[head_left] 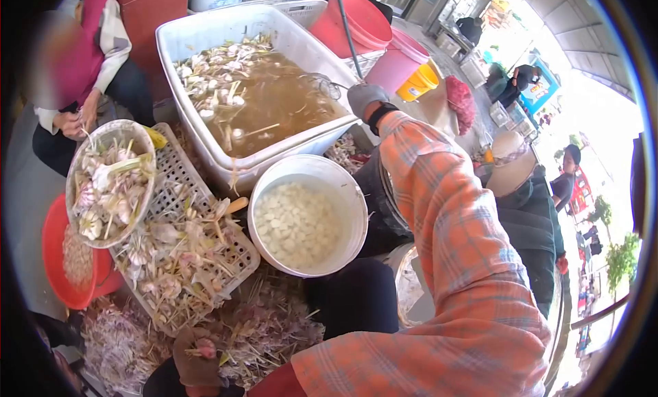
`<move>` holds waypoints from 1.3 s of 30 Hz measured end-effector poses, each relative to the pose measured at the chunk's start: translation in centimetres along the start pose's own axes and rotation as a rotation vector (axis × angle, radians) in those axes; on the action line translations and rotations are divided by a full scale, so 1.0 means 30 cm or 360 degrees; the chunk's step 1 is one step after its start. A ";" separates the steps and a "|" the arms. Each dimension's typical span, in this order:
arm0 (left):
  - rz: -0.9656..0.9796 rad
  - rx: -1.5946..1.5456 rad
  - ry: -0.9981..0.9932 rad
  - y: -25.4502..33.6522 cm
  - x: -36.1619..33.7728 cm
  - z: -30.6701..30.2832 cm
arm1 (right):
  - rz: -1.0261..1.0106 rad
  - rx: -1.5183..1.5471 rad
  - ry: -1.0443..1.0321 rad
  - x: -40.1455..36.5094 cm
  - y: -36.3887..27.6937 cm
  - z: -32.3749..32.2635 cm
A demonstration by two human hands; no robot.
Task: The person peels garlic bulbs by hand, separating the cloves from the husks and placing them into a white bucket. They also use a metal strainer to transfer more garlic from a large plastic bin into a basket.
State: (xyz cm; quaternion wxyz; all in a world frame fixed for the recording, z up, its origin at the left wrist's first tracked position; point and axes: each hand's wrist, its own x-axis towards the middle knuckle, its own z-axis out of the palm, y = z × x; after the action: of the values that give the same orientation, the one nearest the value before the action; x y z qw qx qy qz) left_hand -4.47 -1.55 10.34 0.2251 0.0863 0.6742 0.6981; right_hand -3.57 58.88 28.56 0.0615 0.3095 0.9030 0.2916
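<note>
My right hand (367,101), in a grey glove, reaches to the near right corner of a large white tub (205,147). Its fingers are closed on a wire skimmer (329,86), whose long dark handle rises past the hand and whose wire loop is over the brown water. Garlic bulbs (223,78) with stems float at the tub's far left. My left hand (192,359), in a brown glove, is low beside the garlic skins, its fingers curled around a small pinkish garlic bulb (205,347). A white bucket (360,219) of peeled garlic cloves (298,222) in water stands between my hands.
Left, a person (96,68) sits behind a basket (147,184) of garlic and a red basin (51,260). A perforated crate (250,256) holds garlic scraps, with a wooden handle (236,205) on it. Pink (391,71) and yellow (417,81) buckets stand beyond my right hand.
</note>
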 end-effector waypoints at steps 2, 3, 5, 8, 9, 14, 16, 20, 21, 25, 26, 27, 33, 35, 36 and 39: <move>0.0083 0.0330 -0.0017 0.134 -0.029 0.046 | 0.0022 0.0013 -0.0082 0.017 -0.023 -0.018; 0.0123 0.0491 -0.0033 0.204 -0.035 0.085 | 0.0036 0.0014 -0.0127 0.033 -0.027 -0.005; 0.0213 0.0815 -0.0066 0.308 -0.035 0.151 | 0.0031 -0.0042 -0.0149 0.064 -0.045 -0.001; -0.0149 0.0651 -0.0170 0.276 -0.008 0.116 | -0.0123 -0.0120 -0.0137 0.146 -0.067 0.055; -0.0240 0.0570 -0.0151 0.271 -0.001 0.113 | -0.0133 -0.0122 -0.0135 0.169 -0.077 0.063; -0.0152 0.0006 0.0135 -0.010 0.030 -0.012 | -0.0366 -0.0207 -0.0128 0.195 -0.157 0.051; -0.0143 -0.0062 0.0151 0.018 0.033 0.004 | -0.0452 -0.0230 -0.0161 0.230 -0.184 0.100; -0.0357 -0.0494 0.0132 0.001 0.035 -0.026 | -0.0502 -0.0069 -0.0289 0.274 -0.191 0.175; -0.0421 -0.0456 0.0144 0.051 0.042 -0.002 | -0.0491 -0.0010 -0.0342 0.267 -0.187 0.160; -0.0304 0.0007 0.0100 0.068 0.051 0.008 | -0.0511 0.0268 -0.0454 0.211 -0.158 0.051; -0.0375 -0.0192 0.0125 0.073 0.051 0.011 | -0.0457 0.0481 -0.0521 0.210 -0.144 0.045; 0.0025 0.0415 -0.0024 0.106 0.049 0.021 | -0.0396 0.0699 -0.0584 0.208 -0.130 0.038; -0.0339 -0.0204 0.0038 0.144 0.051 0.024 | -0.0230 0.1377 -0.0660 0.152 -0.067 0.016; -0.0235 0.0000 0.0035 0.128 0.048 0.021 | -0.0320 0.1423 -0.0631 0.159 -0.064 0.035; -0.0188 0.0104 0.0030 0.116 0.046 0.019 | -0.0313 0.1448 -0.0693 0.154 -0.083 0.026; 0.0159 0.0640 -0.0096 0.080 0.051 0.000 | -0.0219 0.1566 -0.0761 0.142 -0.179 -0.018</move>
State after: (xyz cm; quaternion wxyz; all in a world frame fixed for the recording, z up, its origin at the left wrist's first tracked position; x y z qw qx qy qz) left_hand -6.29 -0.86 12.41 0.1885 0.1837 0.7877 0.5570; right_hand -9.93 57.71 26.24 0.1320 0.2996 0.9118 -0.2479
